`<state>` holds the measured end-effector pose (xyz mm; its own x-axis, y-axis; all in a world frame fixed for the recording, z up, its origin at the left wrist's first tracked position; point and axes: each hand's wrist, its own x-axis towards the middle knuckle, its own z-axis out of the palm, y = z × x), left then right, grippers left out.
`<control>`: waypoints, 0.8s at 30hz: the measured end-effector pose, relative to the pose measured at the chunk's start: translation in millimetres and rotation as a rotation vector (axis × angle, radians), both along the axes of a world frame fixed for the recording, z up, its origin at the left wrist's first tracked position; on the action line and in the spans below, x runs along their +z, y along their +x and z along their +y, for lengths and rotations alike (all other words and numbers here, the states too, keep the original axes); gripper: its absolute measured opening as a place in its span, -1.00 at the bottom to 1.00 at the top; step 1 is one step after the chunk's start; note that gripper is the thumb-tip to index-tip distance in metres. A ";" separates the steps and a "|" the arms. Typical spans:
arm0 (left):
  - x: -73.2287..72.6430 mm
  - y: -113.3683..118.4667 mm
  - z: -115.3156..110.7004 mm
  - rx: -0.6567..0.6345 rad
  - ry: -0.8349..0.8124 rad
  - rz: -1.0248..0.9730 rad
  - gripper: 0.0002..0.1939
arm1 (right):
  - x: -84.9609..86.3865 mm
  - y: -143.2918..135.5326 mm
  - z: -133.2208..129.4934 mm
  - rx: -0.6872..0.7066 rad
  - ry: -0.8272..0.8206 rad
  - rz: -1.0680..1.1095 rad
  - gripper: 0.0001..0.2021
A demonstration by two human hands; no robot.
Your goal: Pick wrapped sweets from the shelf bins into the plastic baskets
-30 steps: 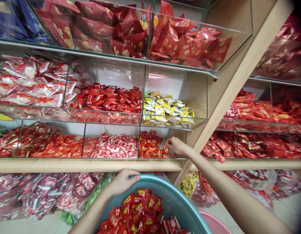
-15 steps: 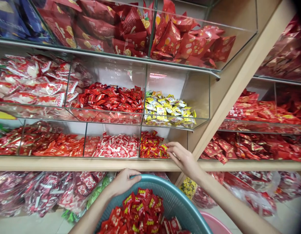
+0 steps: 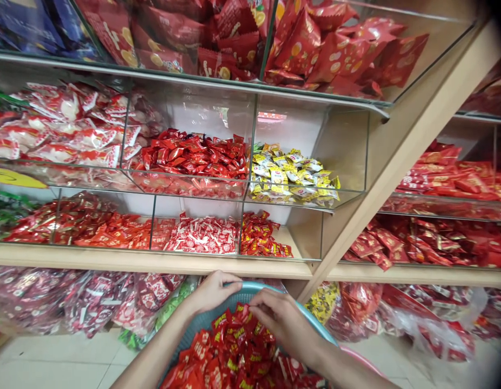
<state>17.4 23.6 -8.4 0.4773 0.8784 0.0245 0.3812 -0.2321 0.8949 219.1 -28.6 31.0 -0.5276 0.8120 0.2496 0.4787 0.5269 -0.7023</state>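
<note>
A teal plastic basket [image 3: 315,319] stands low in front of me, filled with red-wrapped candies [image 3: 234,351], many printed in yellow. My left hand [image 3: 215,292] grips its far rim, thumb and fingers closed over the edge. Above the candies, inside the basket, is my right hand [image 3: 286,324], fingers curled and tips pinched together beside a red wrapper. Whether a candy is between those fingertips is hidden. Beyond the basket, the bottom-shelf bin nearest my hands holds similar red and yellow candies [image 3: 260,237].
Glass-divided shelves carry red-and-white candies [image 3: 204,235], yellow-and-white candies [image 3: 293,175] and large red packets [image 3: 299,46]. A wooden upright [image 3: 404,156] slants at the right. Clear bags of sweets [image 3: 98,300] lie under the bottom shelf board [image 3: 153,259]. A pink rim [image 3: 361,361] shows beside the basket.
My right hand has moved from the bottom-shelf bin down and back into the basket, its fingers now more curled. My left hand stays on the rim. The view has shifted slightly.
</note>
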 end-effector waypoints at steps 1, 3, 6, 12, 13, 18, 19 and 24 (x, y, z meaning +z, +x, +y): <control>-0.1 0.0 0.0 0.003 -0.001 -0.001 -0.63 | -7.4 -6.9 -0.6 -0.039 -0.097 0.017 -0.82; 0.0 0.1 -0.1 0.006 -0.003 -0.007 -0.61 | -22.1 -17.3 1.1 -0.096 -0.273 0.086 -0.83; 0.2 0.2 -0.5 0.010 -0.007 -0.021 -0.58 | -38.4 -25.3 6.8 -0.136 -0.406 0.203 -0.83; 1.3 2.0 -0.9 0.062 -0.030 -0.041 -0.46 | -42.8 -36.3 14.0 -0.165 -0.283 0.135 -0.85; 1.9 2.5 -1.2 0.069 -0.032 -0.046 -0.46 | -42.1 -38.9 14.5 -0.173 -0.231 0.083 -0.85; 6.4 2.9 -2.4 0.086 -0.037 -0.055 -0.43 | -35.7 -46.4 13.7 -0.218 -0.029 -0.195 -0.88; 7.2 2.6 -2.2 0.086 -0.033 -0.063 -0.43 | -31.7 -45.4 13.2 -0.213 0.005 -0.225 -0.88; 8.4 2.0 -1.3 0.087 -0.066 -0.089 -0.40 | 11.8 -23.6 24.8 -0.231 0.253 -0.191 -0.76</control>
